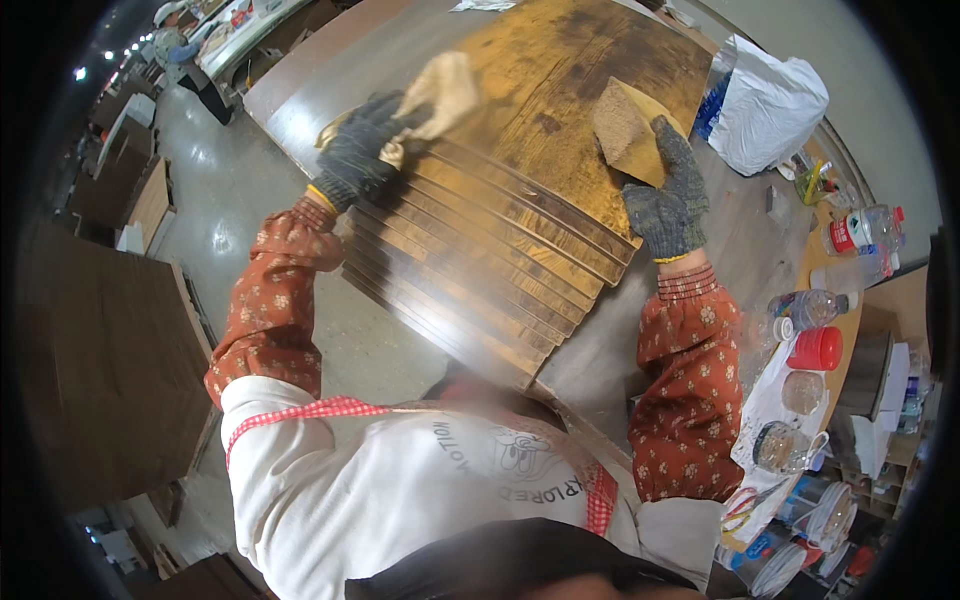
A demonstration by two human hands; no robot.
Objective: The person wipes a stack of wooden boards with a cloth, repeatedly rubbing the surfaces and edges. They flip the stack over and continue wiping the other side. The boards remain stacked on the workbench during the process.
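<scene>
A stack of wooden boards [470, 262], stained yellow-brown with dark patches, lies before me, its near edges stepped like stairs. My left hand [362, 150], in a dark grey knitted glove, is closed on a beige rag [444, 97] above the left side of the boards; the rag is smeared by motion. On the right, my right hand [668, 200], gloved alike, grips a tan, rough-faced pad [628, 132] with a yellowish edge, held over the right side of the top board. Whether the pad touches the wood I cannot tell.
Along the right stand a white plastic bag [775, 105], several plastic bottles [808, 305], a red-lidded jar [816, 348] and scissors [742, 508]. Large brown panels [110, 350] stand at the left. Another person [185, 60] stands by a far table.
</scene>
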